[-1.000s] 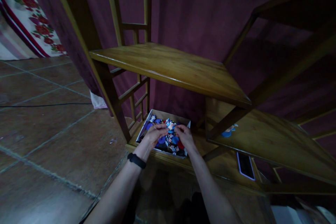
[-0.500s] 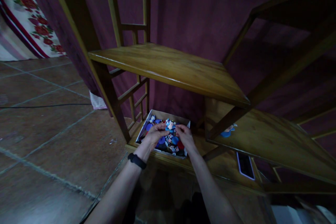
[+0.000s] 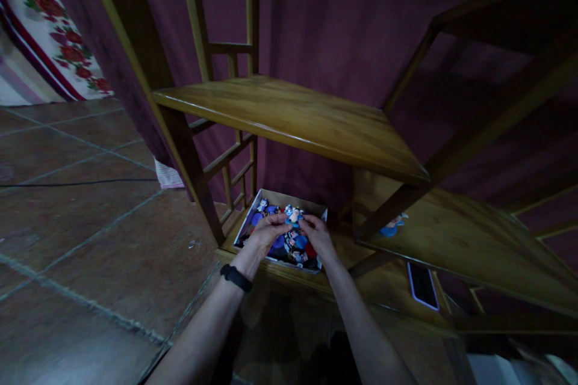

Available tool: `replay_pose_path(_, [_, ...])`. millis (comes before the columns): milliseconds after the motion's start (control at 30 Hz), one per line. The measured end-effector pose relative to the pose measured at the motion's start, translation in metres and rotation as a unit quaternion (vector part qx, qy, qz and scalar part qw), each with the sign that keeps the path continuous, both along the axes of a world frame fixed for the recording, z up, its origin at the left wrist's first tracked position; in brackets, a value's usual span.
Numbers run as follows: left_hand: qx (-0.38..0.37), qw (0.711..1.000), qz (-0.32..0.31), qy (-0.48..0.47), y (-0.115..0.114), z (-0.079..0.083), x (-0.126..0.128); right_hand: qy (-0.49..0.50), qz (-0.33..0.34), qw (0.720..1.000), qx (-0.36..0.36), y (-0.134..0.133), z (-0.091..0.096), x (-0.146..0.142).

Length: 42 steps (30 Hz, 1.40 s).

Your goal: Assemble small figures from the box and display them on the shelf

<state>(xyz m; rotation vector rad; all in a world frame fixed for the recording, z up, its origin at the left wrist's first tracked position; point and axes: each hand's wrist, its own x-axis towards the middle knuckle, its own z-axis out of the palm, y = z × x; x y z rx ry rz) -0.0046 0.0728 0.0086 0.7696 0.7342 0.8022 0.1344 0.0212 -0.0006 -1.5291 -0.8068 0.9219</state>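
Note:
A shallow cardboard box (image 3: 253, 210) full of several small blue, red and white toy figures sits on the lowest shelf of a wooden rack. Both my hands reach into it. My left hand (image 3: 266, 230), with a black band on the wrist, and my right hand (image 3: 316, 233) pinch one small blue-and-white figure (image 3: 294, 215) between their fingertips, just above the pile. Both hands have curled fingers.
A wooden shelf board (image 3: 293, 117) juts out above the box. On a lower shelf to the right stands another small blue figure (image 3: 392, 226), and a phone (image 3: 422, 284) lies below it. Dark red curtain hangs behind; tiled floor and a black cable (image 3: 67, 181) lie left.
The hands stay in the box on the same small figure; the fingers shift slightly around it. Nothing else has moved.

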Motion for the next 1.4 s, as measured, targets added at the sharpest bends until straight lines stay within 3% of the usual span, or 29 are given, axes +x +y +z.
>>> replay_pose_path(267, [0.048,0.999,-0.012,0.021,0.0,0.001,0.001,0.002,0.004,1.0,-0.011,-0.001,0.004,0.0])
replay_pose_path(500, [0.046,0.998,-0.016,0.025,-0.001,0.0,0.002,0.007,0.013,1.0,0.002,0.0,-0.002,0.002])
replay_pose_path(700, [0.063,0.997,0.004,0.04,-0.001,-0.002,0.004,0.004,0.016,1.0,-0.007,0.002,-0.007,0.003])
replay_pose_path(967, [0.143,0.983,0.055,0.098,-0.003,-0.002,0.011,-0.021,0.042,0.999,-0.022,0.005,-0.02,0.007])
replay_pose_path(1400, [0.223,0.96,0.082,0.145,-0.001,-0.014,0.015,-0.026,0.066,0.997,-0.041,-0.001,0.0,-0.001])
